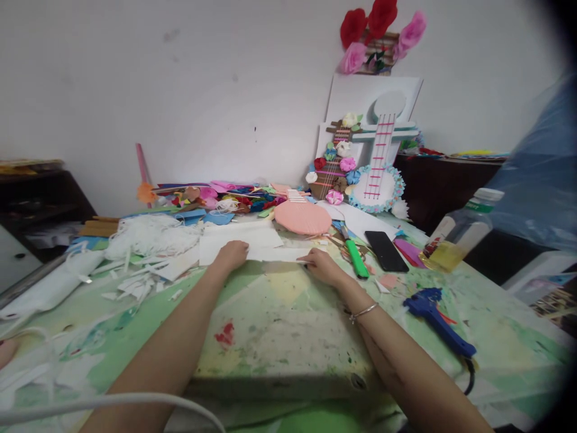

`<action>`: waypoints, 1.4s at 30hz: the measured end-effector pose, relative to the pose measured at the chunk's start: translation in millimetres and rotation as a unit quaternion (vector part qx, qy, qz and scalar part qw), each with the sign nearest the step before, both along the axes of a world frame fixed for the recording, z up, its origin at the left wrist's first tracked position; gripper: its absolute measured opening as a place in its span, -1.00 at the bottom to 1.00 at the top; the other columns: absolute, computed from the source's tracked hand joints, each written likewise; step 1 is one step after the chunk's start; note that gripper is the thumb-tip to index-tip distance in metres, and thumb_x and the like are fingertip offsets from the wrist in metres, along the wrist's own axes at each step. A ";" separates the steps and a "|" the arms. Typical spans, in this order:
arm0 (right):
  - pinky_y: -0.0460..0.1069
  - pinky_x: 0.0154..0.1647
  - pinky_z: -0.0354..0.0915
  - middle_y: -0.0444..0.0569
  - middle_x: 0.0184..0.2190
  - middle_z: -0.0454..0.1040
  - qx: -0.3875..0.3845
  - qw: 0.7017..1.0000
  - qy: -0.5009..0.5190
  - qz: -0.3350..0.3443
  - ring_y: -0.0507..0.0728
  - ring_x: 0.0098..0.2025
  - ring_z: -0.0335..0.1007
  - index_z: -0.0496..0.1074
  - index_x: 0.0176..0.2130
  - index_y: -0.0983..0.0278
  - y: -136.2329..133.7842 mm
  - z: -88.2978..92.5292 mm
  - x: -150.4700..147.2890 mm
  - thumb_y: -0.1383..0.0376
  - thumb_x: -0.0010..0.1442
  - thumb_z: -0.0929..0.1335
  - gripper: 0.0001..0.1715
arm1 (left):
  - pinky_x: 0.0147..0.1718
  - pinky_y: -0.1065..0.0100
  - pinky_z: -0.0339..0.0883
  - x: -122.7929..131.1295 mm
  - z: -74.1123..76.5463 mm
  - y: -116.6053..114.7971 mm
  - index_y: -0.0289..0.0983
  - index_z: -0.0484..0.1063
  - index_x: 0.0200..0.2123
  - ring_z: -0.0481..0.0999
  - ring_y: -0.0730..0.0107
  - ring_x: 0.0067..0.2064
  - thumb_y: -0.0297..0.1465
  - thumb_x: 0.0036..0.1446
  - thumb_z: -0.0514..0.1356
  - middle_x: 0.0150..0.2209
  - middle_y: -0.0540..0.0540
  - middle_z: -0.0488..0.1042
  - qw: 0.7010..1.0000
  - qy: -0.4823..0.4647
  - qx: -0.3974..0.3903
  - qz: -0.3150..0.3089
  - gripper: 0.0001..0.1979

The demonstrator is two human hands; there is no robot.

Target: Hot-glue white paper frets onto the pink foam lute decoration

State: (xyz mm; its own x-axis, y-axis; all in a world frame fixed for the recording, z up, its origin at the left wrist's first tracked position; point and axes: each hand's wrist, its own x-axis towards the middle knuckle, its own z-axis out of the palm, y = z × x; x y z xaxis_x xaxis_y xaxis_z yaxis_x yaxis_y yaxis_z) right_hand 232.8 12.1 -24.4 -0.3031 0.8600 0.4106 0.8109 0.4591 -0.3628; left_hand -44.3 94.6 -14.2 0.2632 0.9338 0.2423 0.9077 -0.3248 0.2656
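Note:
A narrow white paper strip [280,255] stretches between my two hands at mid-table. My left hand [232,255] is closed at its left end, fingers curled under and partly hidden. At the other end, my right hand [321,264] pinches the strip between thumb and forefinger. Behind the strip lies a larger white sheet [259,234], which also reaches past my left hand. A round pink paper-covered piece [303,218] with a short striped neck rests just beyond. The green-handled cutter [357,260] lies to the right of my right hand.
On the right are a black phone [386,251], a blue glue gun [439,322] and a bottle of yellow liquid [462,231]. White scraps [139,285] and shredded paper [151,237] cover the left. Decorated paper instruments [378,180] lean on the wall. A white cable [112,400] crosses the near left.

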 end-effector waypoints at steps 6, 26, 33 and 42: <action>-0.14 -0.26 0.21 -0.04 -0.35 0.52 -0.057 0.996 -0.011 0.063 0.04 -0.32 0.38 0.59 -0.22 0.23 0.4 3.7 8.6 0.55 -0.08 0.30 -0.54 | 0.01 0.19 0.23 0.0 10.5 -0.3 -0.30 0.45 -0.20 0.41 0.15 0.00 -0.43 0.10 0.03 -0.07 -0.23 0.48 0.995 -0.065 0.071 -0.028 -0.75; -0.10 -0.33 0.25 -0.04 -0.43 0.59 -0.112 0.993 0.040 -0.008 0.07 -0.39 0.43 0.59 -0.35 0.32 2.0 6.0 17.6 0.50 -0.03 0.33 -0.74 | -0.35 0.44 0.25 37.5 11.1 -29.8 -0.31 0.50 -0.42 0.46 0.38 -0.36 -0.43 -0.04 0.10 -0.41 -0.07 0.54 0.946 -0.059 -0.126 -0.291 -0.82; -0.14 -0.40 0.20 -0.09 -0.49 0.54 -0.119 0.991 0.045 -0.034 0.02 -0.43 0.39 0.57 -0.36 0.32 -1.5 10.6 14.6 0.50 -0.06 0.35 -0.76 | -0.44 0.45 0.25 23.4 13.3 -21.4 -0.29 0.47 -0.30 0.48 0.37 -0.40 -0.34 -0.09 0.16 -0.45 -0.03 0.52 0.949 -0.077 -0.182 -0.246 -0.75; -0.15 -0.44 0.16 -0.12 -0.54 0.52 -0.120 0.989 0.039 -0.073 0.01 -0.45 0.38 0.55 -0.42 0.30 -3.8 14.1 11.0 0.46 -0.09 0.39 -0.84 | -0.49 0.45 0.18 17.7 15.3 -16.6 -0.29 0.47 -0.38 0.41 0.39 -0.43 -0.33 -0.15 0.18 -0.49 -0.01 0.46 0.949 -0.043 -0.215 -0.225 -0.78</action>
State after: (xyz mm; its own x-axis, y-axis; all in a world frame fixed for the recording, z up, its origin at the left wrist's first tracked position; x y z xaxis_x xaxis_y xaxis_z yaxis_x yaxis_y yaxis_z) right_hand 243.9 8.3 -10.3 -0.1439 0.9677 0.2071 0.8277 0.2324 -0.5108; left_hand -26.5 78.0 1.1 0.6557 0.7488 -0.0967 0.6716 -0.5199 0.5279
